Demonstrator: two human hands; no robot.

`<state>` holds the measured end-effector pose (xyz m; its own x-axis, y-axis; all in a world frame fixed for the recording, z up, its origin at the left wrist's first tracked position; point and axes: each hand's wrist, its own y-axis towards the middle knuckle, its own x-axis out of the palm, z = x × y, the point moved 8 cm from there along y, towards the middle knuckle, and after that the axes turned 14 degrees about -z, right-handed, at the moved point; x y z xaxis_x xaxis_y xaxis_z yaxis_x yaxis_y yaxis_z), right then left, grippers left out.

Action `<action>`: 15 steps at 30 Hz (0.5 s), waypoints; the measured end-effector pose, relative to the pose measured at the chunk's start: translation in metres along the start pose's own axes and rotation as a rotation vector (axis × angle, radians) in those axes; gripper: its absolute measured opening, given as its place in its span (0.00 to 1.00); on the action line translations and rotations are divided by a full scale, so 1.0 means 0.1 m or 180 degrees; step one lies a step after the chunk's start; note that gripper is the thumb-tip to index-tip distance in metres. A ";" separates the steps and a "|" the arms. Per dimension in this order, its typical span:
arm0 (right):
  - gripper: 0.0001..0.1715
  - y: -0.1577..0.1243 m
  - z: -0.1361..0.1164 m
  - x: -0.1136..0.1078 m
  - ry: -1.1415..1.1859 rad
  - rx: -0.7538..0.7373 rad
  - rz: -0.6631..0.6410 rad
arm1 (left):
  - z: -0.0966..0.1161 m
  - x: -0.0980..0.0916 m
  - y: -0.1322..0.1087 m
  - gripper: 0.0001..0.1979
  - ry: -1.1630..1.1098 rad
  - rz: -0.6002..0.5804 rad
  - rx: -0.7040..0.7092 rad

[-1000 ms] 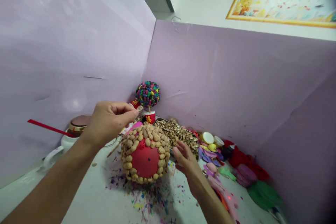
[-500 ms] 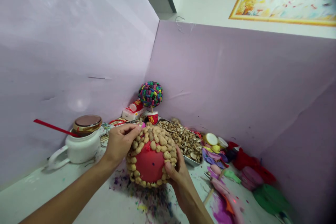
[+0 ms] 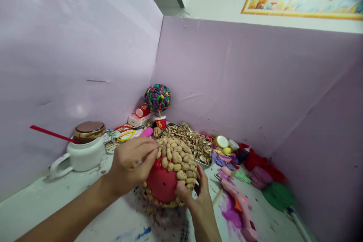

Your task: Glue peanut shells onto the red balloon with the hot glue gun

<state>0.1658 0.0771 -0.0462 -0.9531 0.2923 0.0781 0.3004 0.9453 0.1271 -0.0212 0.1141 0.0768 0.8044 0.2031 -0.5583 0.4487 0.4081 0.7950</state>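
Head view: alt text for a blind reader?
Two hands work on a peanut-covered red ball: the left hand pinches at its top, the right hand cups its lower side. Loose shells and a pink glue gun lie nearby.

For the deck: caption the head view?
Left hand pinches at the top of a peanut-covered red ball while the right hand grips its side; tray of shells behind.

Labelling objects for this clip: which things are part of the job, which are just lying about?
In use: left hand at the peanuts on the red ball; right hand gripping its side; tray of shells just behind; pink glue gun, likely, though untouched.
Lying about: white jug, colourful ball ornament, balloons.
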 end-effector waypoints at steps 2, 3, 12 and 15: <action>0.52 -0.01 -0.02 0.01 -0.0082 -0.0006 0.0029 | 0.20 -0.06 -0.03 0.09 0.0495 0.0010 0.0345; 0.52 -0.02 -0.02 0.01 -0.0105 0.0000 0.0044 | 0.28 -0.07 -0.04 0.10 0.0682 -0.0003 0.0434; 0.52 -0.07 -0.02 0.00 -0.0148 0.0023 0.0137 | 0.51 -0.04 -0.03 0.06 0.1185 -0.0138 0.0351; 0.52 -0.08 -0.04 0.01 -0.0248 -0.0017 0.0170 | 0.56 0.00 -0.03 0.06 0.1388 -0.0283 0.0474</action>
<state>0.1626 0.0697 -0.0435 -0.9357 0.3528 0.0078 0.3507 0.9274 0.1301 -0.0005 0.0634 0.0872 0.5359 0.5412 -0.6480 0.5852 0.3151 0.7472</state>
